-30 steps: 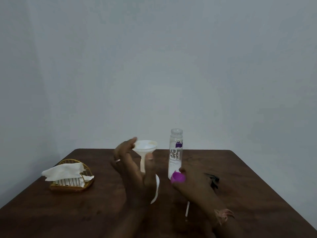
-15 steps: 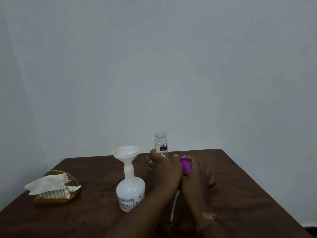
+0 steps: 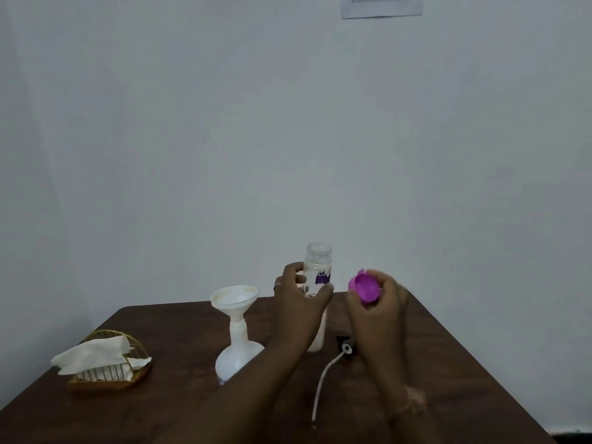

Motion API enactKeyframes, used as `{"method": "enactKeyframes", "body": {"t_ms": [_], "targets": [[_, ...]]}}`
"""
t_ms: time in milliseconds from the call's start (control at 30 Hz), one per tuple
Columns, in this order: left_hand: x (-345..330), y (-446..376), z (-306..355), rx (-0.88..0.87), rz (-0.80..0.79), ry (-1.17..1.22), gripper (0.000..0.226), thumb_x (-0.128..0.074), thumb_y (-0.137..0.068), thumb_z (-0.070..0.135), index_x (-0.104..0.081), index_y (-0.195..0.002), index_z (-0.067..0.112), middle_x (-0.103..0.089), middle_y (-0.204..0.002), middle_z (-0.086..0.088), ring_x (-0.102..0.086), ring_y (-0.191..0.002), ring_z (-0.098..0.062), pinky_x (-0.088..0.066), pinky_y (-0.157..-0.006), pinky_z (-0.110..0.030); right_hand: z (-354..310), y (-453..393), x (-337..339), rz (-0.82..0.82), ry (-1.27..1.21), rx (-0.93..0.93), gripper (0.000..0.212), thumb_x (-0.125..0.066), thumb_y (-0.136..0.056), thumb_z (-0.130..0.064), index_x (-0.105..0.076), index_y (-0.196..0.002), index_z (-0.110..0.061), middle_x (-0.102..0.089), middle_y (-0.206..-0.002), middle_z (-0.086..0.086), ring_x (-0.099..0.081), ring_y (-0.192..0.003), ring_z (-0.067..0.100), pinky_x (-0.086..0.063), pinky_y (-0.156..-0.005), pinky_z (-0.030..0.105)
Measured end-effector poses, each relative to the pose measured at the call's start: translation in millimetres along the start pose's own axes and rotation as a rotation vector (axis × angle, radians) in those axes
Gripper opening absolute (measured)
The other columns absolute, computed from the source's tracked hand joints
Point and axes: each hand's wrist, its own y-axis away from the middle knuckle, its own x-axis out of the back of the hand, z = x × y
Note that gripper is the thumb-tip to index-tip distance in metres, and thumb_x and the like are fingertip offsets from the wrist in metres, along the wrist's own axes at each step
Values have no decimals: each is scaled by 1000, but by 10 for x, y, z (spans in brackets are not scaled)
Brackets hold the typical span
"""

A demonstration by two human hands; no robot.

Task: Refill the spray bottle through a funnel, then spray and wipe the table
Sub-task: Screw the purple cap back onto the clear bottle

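A white spray bottle [image 3: 236, 357] stands on the dark wooden table [image 3: 179, 331] with a white funnel [image 3: 234, 299] seated in its neck. Just right of it stands a clear refill bottle [image 3: 318, 261] with an open mouth and a purple label; my left hand [image 3: 299, 304] is wrapped around its middle. My right hand [image 3: 378, 307] holds a purple cap [image 3: 365, 287] up beside that bottle, open side facing me. The black spray head [image 3: 346, 344] with its white dip tube [image 3: 323, 382] lies on the table below my right hand.
A wicker holder [image 3: 110, 378] with white tissues [image 3: 93, 352] sits at the table's left. The table's far edge meets a pale wall. A sheet of paper [image 3: 381, 6] hangs high on the wall.
My left hand moved from the funnel to grip the refill bottle. My right hand lifted the purple cap up and to the right, clear of the bottle. The view shifted.
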Motion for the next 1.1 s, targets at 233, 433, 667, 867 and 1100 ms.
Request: {"method": "enactKeyframes", "body": {"t_ms": [233,433,667,867,1100], "targets": [[590,235,663,-124,-64,57,47,-77,-82,48,-56,-123,40,-70,-111,18,-69,-95,3,-61,-82,-29,-986,-542,306,-198,7,184,62,-81,-84,-17,-51,-137,-25,-59,-128,-6,-64,-108,10,-51,-83,14],[1440,144,1277,-172,-200,-37,36,-76,-84,45,-64,-116,38,-75,-102,8,-75,-91,-12,-63,-82,-45,-1496,-590,246,-461,43,252,51,-84,-83,-26,-65,-130,-30,-65,-117,-8,-67,-94,7,-53,-79,20],[1779,553,920,-73,-230,-309,47,-83,-75,51,-57,-115,50,-72,-99,25,-70,-85,5,-60,-80,-30,-1446,-269,149,-835,-95,265,52,-76,-90,-8,-61,-134,-31,-65,-130,-7,-69,-108,8,-58,-89,25],[1734,562,772,-52,-180,-170,50,-86,-74,46,-62,-118,49,-73,-101,22,-72,-89,0,-62,-79,-32,-1674,-365,70,-998,63,390,47,-76,-89,-3,-67,-128,-28,-69,-126,-7,-70,-109,11,-59,-95,35],[1656,760,501,-32,-157,-84,62,-91,-70,32,-66,-126,39,-74,-110,18,-70,-101,0,-59,-90,-29,-1667,-290,14,-1176,284,485,49,-76,-89,-5,-67,-131,-28,-65,-130,-17,-64,-113,0,-57,-96,25]]}}
